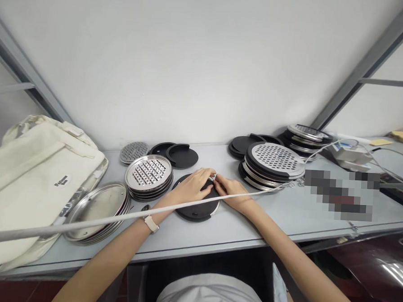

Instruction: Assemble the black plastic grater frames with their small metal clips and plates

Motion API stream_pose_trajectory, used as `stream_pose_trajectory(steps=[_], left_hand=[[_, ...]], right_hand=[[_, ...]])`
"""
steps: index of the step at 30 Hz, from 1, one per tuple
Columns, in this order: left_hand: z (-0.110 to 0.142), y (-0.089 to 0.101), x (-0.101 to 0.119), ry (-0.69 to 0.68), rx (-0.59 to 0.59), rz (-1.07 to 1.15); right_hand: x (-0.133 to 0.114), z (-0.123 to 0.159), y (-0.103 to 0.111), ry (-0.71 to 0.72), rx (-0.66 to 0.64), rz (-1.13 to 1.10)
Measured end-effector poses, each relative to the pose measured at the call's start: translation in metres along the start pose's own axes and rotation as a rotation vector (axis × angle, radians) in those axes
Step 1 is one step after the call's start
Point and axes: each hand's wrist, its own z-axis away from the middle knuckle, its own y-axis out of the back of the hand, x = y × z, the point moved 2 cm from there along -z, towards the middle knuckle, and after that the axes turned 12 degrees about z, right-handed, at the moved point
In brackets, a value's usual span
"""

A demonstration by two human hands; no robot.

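Note:
A round black plastic disc (194,210) with a metal edge at its lower right lies on the table before me. My left hand (194,186) rests across its upper left, fingers curled over the far edge and thumb on the black face, holding the disc. At the far right edge, my right hand (231,192) has its fingers pressed together. A small pale or shiny piece shows between the fingertips of both hands, too small to name. Much of the disc is hidden beneath my left hand.
Left are stacked round graters (148,173), metal plates (97,211) and a cream bag (44,183). More graters (276,158) and black discs (182,156) stand farther back. A white cable (171,207) crosses low over my left wrist. White devices (351,155) sit right.

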Motion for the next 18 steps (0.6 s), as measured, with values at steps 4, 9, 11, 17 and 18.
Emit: stream_pose_trajectory(steps=[4,9,11,17,18], left_hand=[[-0.0011,-0.001,-0.0007,0.001,-0.006,-0.011],[-0.0016,-0.0004,-0.0004,0.01,-0.02,0.046],[-0.0017,-0.0001,-0.0001,0.019,-0.026,0.079],[-0.0021,-0.0007,-0.0013,0.036,-0.028,0.113],[-0.0021,-0.0011,-0.0018,0.034,-0.03,0.118]], right_hand=[[0.0008,0.0001,0.0004,0.022,-0.007,-0.002],[0.001,0.0015,-0.0002,0.008,-0.016,0.046],[0.0003,0.0019,0.0003,-0.001,-0.014,0.057],[-0.0022,0.0017,0.0033,-0.032,-0.021,0.069],[-0.0025,0.0016,0.0036,-0.037,-0.027,0.069]])
